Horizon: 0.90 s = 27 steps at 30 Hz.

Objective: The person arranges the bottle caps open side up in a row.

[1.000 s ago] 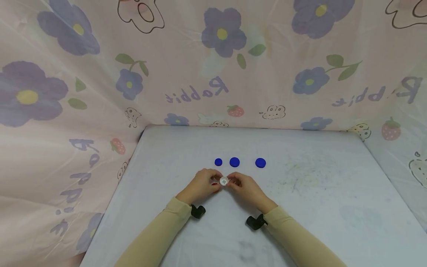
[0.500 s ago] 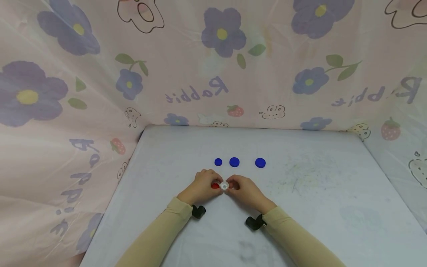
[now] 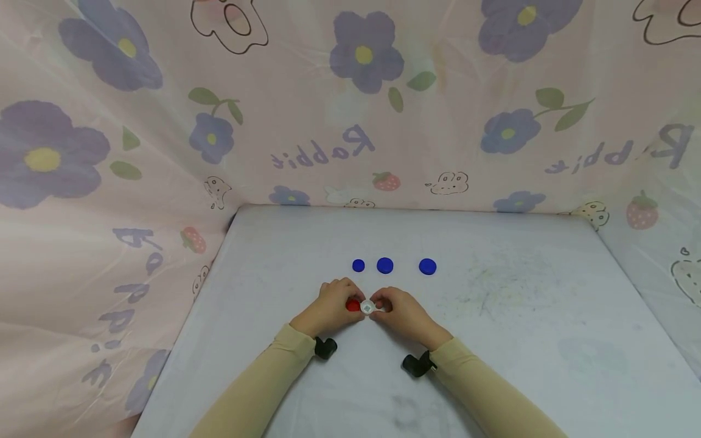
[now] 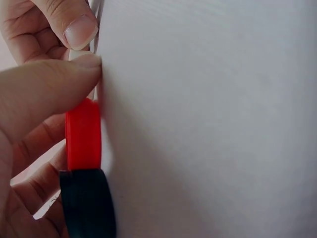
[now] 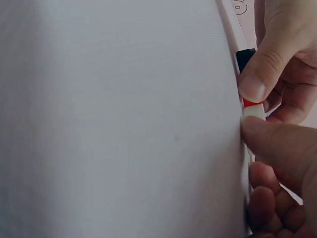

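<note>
In the head view, a small white disc [image 3: 367, 307] with a square mark at its centre sits between my two hands. My right hand [image 3: 402, 310] pinches it between thumb and fingers. My left hand [image 3: 334, 307] curls its thumb and index finger around a red disc [image 3: 353, 305], fingertips right where red meets white. The left wrist view shows the red disc [image 4: 83, 136] edge-on, with a dark disc [image 4: 89, 203] beside it. That dark disc is hidden under my left hand in the head view. The right wrist view shows my right thumb [image 5: 267, 136] against the white disc [image 5: 254, 110].
Beyond my hands, three blue discs lie in a loose row: a small one [image 3: 358, 266], a middle one [image 3: 385, 266] and one farther right [image 3: 428, 266]. A white-covered table [image 3: 547, 340] meets a flower-printed curtain [image 3: 306, 103] at the back and sides.
The white disc has come a little toward me, down beside the red disc. More of the red disc shows now. The blue discs have stayed put.
</note>
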Motion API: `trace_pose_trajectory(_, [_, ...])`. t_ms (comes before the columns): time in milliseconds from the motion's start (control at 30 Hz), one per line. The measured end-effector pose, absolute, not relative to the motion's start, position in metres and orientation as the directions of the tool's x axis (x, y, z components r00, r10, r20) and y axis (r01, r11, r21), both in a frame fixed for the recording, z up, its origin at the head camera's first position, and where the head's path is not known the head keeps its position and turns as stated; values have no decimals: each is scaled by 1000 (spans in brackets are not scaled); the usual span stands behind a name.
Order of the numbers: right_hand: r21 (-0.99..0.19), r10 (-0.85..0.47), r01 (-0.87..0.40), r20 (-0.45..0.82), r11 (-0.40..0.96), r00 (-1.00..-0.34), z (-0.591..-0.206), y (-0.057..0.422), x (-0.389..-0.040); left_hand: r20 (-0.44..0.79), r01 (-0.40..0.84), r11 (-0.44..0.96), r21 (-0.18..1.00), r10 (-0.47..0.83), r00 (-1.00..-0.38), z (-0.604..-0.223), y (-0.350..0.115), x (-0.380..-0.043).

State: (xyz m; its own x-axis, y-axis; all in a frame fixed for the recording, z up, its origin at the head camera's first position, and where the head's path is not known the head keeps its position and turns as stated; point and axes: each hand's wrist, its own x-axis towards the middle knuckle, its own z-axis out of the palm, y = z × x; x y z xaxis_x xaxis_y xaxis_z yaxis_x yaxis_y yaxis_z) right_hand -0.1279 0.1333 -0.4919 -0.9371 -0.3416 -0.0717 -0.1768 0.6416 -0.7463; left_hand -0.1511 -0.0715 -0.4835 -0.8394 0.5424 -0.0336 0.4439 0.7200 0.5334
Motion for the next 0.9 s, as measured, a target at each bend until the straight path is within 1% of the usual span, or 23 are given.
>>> trace_pose_trajectory(167, [-745,-354,-178,-82,643,-932,-492,135,-130,-36,445,716,538,546,-837,-484,-72,-152])
trace_pose_trajectory(233, [-742,-364,-178,-94,647,-927,-490,136,-131,-46,430,711,557,543,-838,-484,-74,-152])
trace_pose_trajectory(467, [-733,-347,-159,-111,662,-932,-479,145,-143,-128,280,667,691,493,-860,-473,-86,-165])
trace_pose_trajectory(667, [-759,-269,-133,-57,637,-961,-475,144,-160,-169,171,617,768,454,-875,-463,-95,-185])
trace_pose_trajectory(900, [-748,-232,-179,34,640,-972,-477,135,-184,-169,132,609,782,411,-896,-467,-98,-210])
